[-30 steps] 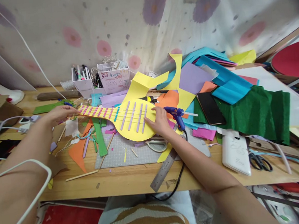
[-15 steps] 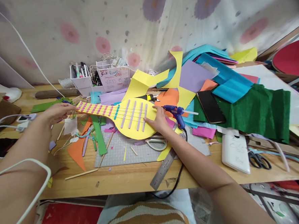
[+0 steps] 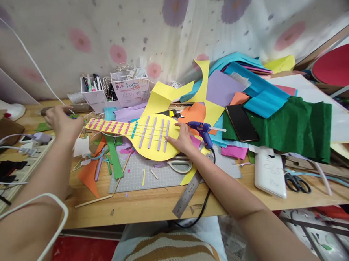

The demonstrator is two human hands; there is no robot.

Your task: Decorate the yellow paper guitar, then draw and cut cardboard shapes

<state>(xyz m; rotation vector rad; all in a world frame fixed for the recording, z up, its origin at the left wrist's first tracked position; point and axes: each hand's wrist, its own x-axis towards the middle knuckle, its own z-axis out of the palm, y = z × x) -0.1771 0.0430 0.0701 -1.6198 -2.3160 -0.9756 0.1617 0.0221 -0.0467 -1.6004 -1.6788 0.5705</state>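
Note:
A yellow paper lute [image 3: 146, 146] with pink strips on its neck, teal and lilac strips on its body and thin yellow strings lies tilted over a grey cutting mat [image 3: 142, 176]. At its right edge my right hand [image 3: 183, 138] grips the round body, thumb on the face and fingers around the rim. My left hand [image 3: 64, 120] is off the neck's end, raised over the left of the table, its thumb and fingers apart and somewhat blurred. Just right of my right hand lies a blue glue gun [image 3: 202, 132] with a glue stick in it.
Scissors [image 3: 179, 165] and a steel ruler [image 3: 187, 196] lie near the front. A phone [image 3: 242, 123] rests on green crepe paper [image 3: 295, 127]; a white power bank [image 3: 270, 174] is at right. Pen boxes [image 3: 130, 88] stand behind. Coloured paper scraps and sticks are scattered around.
My left hand has let go of the lute's neck and moved left and up. My right hand stays on the lute's body. The view has shifted slightly.

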